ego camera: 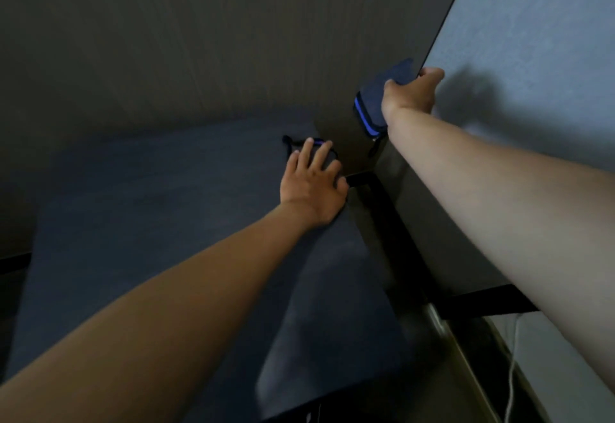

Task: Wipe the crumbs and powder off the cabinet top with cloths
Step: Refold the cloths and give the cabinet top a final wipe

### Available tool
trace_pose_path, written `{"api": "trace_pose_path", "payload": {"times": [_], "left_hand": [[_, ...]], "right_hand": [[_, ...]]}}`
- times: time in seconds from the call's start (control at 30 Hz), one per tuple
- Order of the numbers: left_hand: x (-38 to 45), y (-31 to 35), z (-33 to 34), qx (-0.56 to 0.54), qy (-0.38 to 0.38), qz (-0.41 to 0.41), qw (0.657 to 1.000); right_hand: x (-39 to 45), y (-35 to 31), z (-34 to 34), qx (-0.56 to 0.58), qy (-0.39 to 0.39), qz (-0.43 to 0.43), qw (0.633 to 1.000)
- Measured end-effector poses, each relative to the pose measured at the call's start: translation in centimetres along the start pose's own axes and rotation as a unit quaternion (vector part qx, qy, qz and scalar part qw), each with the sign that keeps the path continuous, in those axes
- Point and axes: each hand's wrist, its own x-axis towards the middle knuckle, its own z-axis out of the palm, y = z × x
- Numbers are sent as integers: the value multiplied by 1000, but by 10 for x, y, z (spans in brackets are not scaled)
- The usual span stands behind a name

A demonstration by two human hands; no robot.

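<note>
1. Under the right hand [411, 91], a dark blue cloth [382, 100] with a bright blue edge is gripped, thumb on one side and fingers [432, 73] curled past the edge of a dark panel [332, 56].
2. The cloth hangs against that panel, a short cord dangling below it.
3. Lower and to the left, the left hand [312, 186] lies flat with fingers [307, 149] spread and straight on a dark blue surface [149, 206]; whether this is the cabinet top I cannot tell.
4. Just beyond those fingertips lies a small dark item with a blue stripe [319, 141], too dim to identify.
5. Right of the gripping hand stands a pale grey wall [532, 23], carrying the hand's shadow.
</note>
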Motion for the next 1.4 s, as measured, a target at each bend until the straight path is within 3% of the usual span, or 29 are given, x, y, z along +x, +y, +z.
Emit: {"api": "trace_pose_path", "payload": {"times": [0.4, 0.7, 0.83, 1.17, 1.4], "left_hand": [[-142, 74, 13, -36, -7, 40, 999], [-210, 89, 18, -19, -8, 51, 998], [-210, 86, 18, -24, -3, 44, 999], [-172, 20, -1, -28, 9, -5, 1000], [-159, -3, -6, -19, 17, -7, 1000]], "right_hand": [[-49, -39, -36, 42, -29, -13, 999], [-72, -34, -45, 12, -70, -19, 997], [-80, -29, -31, -18, -140, -28, 990], [-76, -13, 23, -127, -206, -86, 966], [-65, -24, 61, 39, -281, 12, 959]]}}
